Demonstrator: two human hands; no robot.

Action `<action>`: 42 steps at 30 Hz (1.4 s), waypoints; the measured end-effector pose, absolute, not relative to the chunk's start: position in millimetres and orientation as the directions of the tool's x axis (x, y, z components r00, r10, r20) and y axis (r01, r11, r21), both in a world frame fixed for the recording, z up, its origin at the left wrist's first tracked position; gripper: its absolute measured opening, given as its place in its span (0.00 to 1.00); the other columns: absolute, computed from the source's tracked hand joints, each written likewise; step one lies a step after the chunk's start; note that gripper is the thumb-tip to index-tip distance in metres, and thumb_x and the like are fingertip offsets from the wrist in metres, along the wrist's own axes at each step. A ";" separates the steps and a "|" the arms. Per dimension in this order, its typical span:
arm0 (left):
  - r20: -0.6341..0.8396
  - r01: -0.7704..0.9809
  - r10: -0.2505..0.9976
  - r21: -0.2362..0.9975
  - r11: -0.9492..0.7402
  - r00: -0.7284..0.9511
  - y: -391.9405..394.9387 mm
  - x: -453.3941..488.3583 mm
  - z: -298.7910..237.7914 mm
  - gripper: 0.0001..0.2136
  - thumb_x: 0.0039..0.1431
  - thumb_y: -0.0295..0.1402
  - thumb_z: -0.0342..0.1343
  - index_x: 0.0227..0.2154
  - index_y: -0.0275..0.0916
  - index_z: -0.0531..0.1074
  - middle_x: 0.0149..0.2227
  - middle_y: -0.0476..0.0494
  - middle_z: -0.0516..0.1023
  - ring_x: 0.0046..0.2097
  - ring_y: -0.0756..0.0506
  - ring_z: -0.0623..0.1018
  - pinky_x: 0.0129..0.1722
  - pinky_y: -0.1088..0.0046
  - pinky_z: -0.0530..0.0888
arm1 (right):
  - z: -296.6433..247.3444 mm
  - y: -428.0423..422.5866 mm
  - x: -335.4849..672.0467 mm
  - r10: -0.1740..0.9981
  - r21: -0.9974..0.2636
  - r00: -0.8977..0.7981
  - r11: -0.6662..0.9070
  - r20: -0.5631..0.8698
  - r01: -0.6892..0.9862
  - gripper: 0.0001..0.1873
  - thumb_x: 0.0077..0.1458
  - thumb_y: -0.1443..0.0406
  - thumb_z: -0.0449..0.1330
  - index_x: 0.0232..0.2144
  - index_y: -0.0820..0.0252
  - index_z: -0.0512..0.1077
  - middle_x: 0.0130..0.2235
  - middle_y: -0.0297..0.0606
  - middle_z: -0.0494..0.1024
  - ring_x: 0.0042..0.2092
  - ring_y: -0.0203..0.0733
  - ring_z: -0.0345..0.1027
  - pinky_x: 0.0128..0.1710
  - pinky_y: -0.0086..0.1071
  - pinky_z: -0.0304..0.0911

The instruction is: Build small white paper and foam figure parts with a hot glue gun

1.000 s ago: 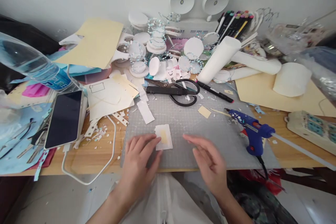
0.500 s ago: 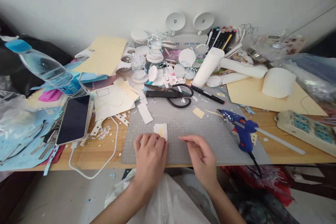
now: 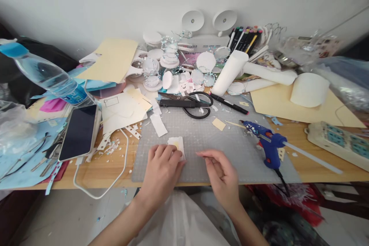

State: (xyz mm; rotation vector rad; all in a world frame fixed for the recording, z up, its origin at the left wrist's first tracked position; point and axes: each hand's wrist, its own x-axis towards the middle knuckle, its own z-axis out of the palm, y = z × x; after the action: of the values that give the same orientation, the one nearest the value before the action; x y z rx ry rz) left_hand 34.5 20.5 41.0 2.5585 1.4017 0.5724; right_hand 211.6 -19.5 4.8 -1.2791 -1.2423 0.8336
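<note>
**Left hand closes over the small card piece at the mat's near edge**

The small white card piece (image 3: 177, 144), with a pale yellow patch on its face, lies low in the middle of the frame on the grey cutting mat (image 3: 207, 138). The left hand (image 3: 163, 165) has its fingers bent down over the piece's lower half and pins it to the mat; only the upper part shows, and I cannot tell whether the thumb is under it. The right hand (image 3: 220, 171) sits just right of it, apart from the piece, fingers loosely curled and pointing left, with nothing visible in them.

A second ago the piece lay almost fully in sight with only the left fingertips at its edge, and the right hand was spread flat and farther off. Now the left covers it and the right has drawn in, so I judge the piece is held firm rather than lying loose.

Above, mid-frame, lie a white strip (image 3: 158, 124), a tan scrap (image 3: 218, 124), black scissors (image 3: 190, 103) and a black marker (image 3: 229, 103). A blue glue gun (image 3: 266, 142) rests on the mat's right edge, a power strip (image 3: 337, 140) at far right. At left are a phone (image 3: 78, 131), its white cable (image 3: 115, 177) and a water bottle (image 3: 49, 77)
</note>
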 end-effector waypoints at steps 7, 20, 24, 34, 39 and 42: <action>0.270 0.747 0.839 0.384 -0.543 0.472 31.3 31.1 42.1 0.05 0.66 0.28 0.49 0.34 0.38 0.69 0.38 0.45 0.76 0.41 0.43 0.72 0.44 0.63 0.64 | 4.6 -20.4 211.6 0.962 -0.970 0.187 0.164 0.197 0.182 0.10 0.64 0.69 0.52 0.41 0.52 0.72 0.42 0.36 0.77 0.45 0.39 0.73 0.48 0.35 0.67; 0.243 0.629 0.836 0.565 -0.535 0.492 39.9 28.8 38.1 0.06 0.67 0.27 0.48 0.36 0.39 0.69 0.39 0.45 0.75 0.42 0.45 0.71 0.42 0.66 0.66 | 4.1 -20.3 212.4 0.964 -0.964 0.171 0.170 0.206 0.204 0.11 0.64 0.70 0.52 0.41 0.51 0.72 0.42 0.35 0.77 0.45 0.39 0.73 0.46 0.35 0.67; 0.172 0.519 0.893 0.762 -0.387 0.415 50.1 24.4 44.0 0.06 0.67 0.28 0.49 0.34 0.39 0.69 0.36 0.46 0.74 0.41 0.46 0.71 0.42 0.68 0.67 | 4.4 -21.0 213.2 0.964 -0.964 0.173 0.165 0.202 0.206 0.11 0.63 0.70 0.52 0.41 0.51 0.71 0.41 0.34 0.77 0.44 0.39 0.73 0.46 0.35 0.66; 0.139 0.525 0.849 0.732 -0.434 0.509 54.0 20.3 46.9 0.04 0.66 0.29 0.51 0.35 0.40 0.70 0.37 0.47 0.75 0.42 0.46 0.73 0.44 0.67 0.68 | 14.8 14.3 203.7 0.958 -0.741 -0.136 0.281 0.252 0.609 0.12 0.58 0.72 0.55 0.44 0.57 0.70 0.42 0.41 0.72 0.46 0.45 0.67 0.46 0.41 0.66; 0.145 0.621 0.809 0.568 -0.540 0.570 38.7 16.1 45.6 0.05 0.66 0.30 0.50 0.40 0.40 0.70 0.43 0.42 0.76 0.46 0.42 0.73 0.46 0.62 0.69 | 15.9 30.3 201.0 0.954 -0.685 -0.170 0.296 0.247 0.666 0.14 0.57 0.72 0.55 0.45 0.58 0.71 0.42 0.42 0.70 0.45 0.47 0.65 0.46 0.45 0.67; 0.187 0.653 0.784 0.459 -0.603 0.592 33.0 13.9 42.8 0.12 0.66 0.30 0.50 0.51 0.38 0.68 0.53 0.37 0.73 0.53 0.40 0.71 0.50 0.59 0.69 | 15.3 32.3 205.0 0.947 -0.693 -0.196 0.320 0.254 0.646 0.14 0.59 0.72 0.54 0.45 0.57 0.72 0.41 0.43 0.69 0.45 0.47 0.65 0.46 0.45 0.67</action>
State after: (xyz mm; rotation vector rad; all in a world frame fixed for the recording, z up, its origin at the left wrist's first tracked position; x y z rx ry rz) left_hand 13.9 33.0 42.8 2.4814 1.1639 0.5342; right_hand 205.0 32.3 15.3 -1.4043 -1.9307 0.5864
